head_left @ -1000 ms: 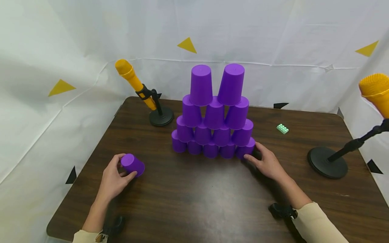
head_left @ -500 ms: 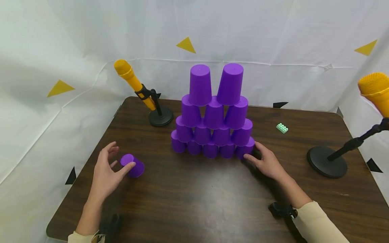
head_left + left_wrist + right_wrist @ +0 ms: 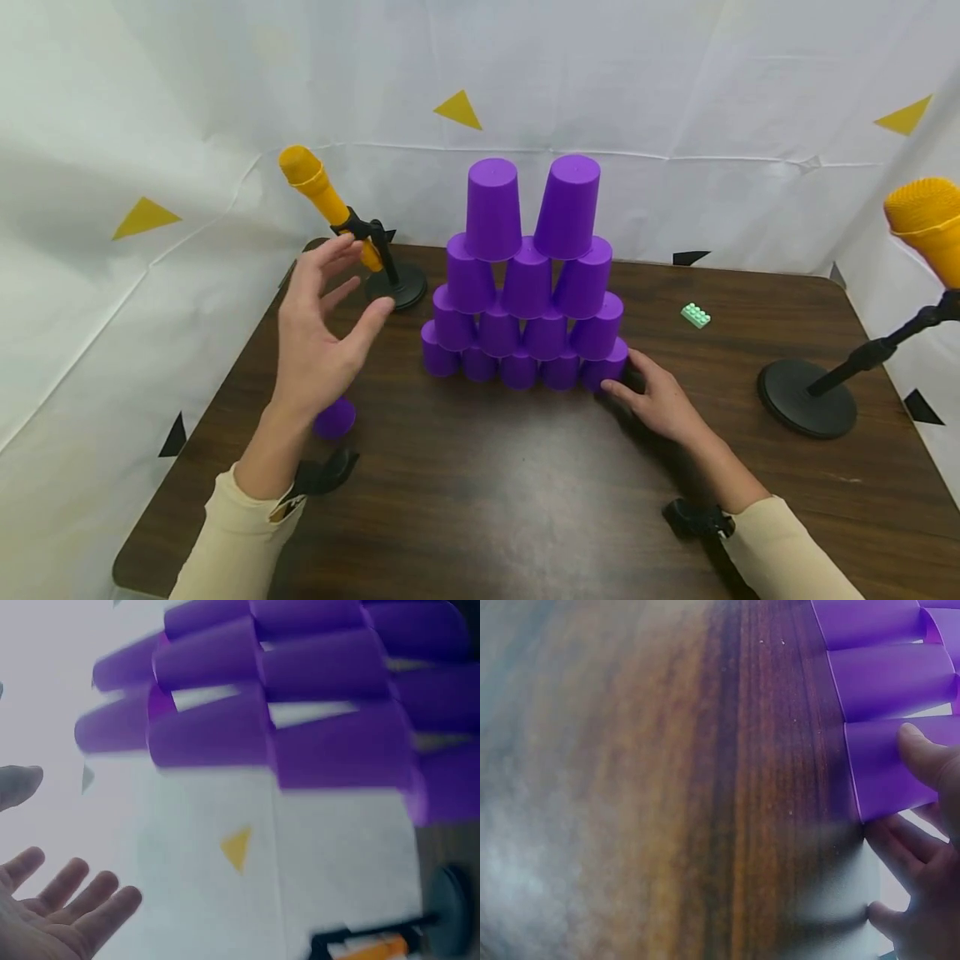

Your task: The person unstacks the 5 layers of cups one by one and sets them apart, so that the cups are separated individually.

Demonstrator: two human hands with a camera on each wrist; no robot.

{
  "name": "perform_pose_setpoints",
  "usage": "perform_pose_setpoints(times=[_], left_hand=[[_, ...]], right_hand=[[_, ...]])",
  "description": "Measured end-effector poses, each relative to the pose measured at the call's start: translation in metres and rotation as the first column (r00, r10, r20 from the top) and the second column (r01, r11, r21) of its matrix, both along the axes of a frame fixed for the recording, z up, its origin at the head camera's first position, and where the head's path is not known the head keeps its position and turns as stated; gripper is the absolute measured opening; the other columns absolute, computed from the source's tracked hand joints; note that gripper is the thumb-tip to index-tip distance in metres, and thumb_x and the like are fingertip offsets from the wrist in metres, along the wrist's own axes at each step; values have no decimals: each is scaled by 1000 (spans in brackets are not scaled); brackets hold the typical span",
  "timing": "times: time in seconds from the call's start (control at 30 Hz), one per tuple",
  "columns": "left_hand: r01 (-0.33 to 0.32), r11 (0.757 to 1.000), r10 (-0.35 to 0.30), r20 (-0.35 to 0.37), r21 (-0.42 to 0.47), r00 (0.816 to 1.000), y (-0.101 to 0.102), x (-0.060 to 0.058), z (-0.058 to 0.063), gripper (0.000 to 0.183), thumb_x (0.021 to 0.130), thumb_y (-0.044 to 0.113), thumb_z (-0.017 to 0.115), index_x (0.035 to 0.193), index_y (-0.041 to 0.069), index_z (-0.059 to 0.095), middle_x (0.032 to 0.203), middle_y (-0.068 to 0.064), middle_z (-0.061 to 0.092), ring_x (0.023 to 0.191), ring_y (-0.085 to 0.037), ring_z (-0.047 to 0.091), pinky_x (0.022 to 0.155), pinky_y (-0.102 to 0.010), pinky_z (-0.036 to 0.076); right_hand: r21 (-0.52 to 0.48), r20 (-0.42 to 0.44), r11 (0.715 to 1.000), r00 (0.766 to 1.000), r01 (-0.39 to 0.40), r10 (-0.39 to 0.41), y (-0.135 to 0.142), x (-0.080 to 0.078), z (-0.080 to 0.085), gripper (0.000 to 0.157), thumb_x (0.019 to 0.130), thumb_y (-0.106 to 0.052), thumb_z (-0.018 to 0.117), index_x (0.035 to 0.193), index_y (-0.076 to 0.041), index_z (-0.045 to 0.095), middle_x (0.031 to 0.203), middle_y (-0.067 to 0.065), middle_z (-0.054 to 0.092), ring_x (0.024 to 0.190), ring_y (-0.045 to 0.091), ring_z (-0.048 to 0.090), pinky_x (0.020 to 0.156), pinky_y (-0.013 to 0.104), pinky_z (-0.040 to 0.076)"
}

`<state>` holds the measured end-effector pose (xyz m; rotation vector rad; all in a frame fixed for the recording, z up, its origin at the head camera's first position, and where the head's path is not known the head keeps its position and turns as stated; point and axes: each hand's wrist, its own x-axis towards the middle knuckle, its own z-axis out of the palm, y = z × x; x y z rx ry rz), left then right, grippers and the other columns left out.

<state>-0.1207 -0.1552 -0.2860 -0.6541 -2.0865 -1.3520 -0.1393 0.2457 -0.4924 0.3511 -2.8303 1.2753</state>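
Note:
Upside-down purple cups (image 3: 527, 279) stand stacked in a pyramid, with three cups in the third row and two on top. My left hand (image 3: 315, 342) is raised above the table left of the stack, thumb and fingers spread, holding nothing; the left wrist view has its fingers apart from the cups. Below it, a loose purple cup (image 3: 334, 418) is partly hidden by my left wrist. My right hand (image 3: 660, 404) grips the bottom row's right-end cup (image 3: 881, 769), thumb on its near side and fingers behind.
A yellow microphone (image 3: 315, 183) on a black stand is behind my left hand. Another yellow microphone (image 3: 926, 221) stands at the right on a round base (image 3: 807, 398). A small green toy brick (image 3: 696, 315) lies right of the stack. White sheeting (image 3: 660, 75) surrounds the brown table (image 3: 525, 500).
My left hand has let go of the loose cup, then risen and moved forward and right. The loose cup stays where it was. My right hand has kept its hold on the end cup.

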Motion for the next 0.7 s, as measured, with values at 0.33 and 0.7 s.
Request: perform_pose_setpoints(times=[0.33,0.7], left_hand=[[192,979,-176,191,-70,966,63,-41,38,69,88,5,71,147,-1,36,136,-21,49,125,-32,51,98,-51,47],[234,972,-228,213,-2,950,79,-86,14,74,86,17,77,149,13,37,123,-9,58,111,-17,59,94,-32,51]], right_hand=[[2,1,1000,1000,3,-3,1,0,-2,65,93,-32,69,144,-2,44,139,23,51,130,41,45,106,60,33],[-2,-4,1000,1000,-7,7,1,-1,-2,63,92,-28,70,143,-2,44,138,22,53,129,40,47,105,59,34]])
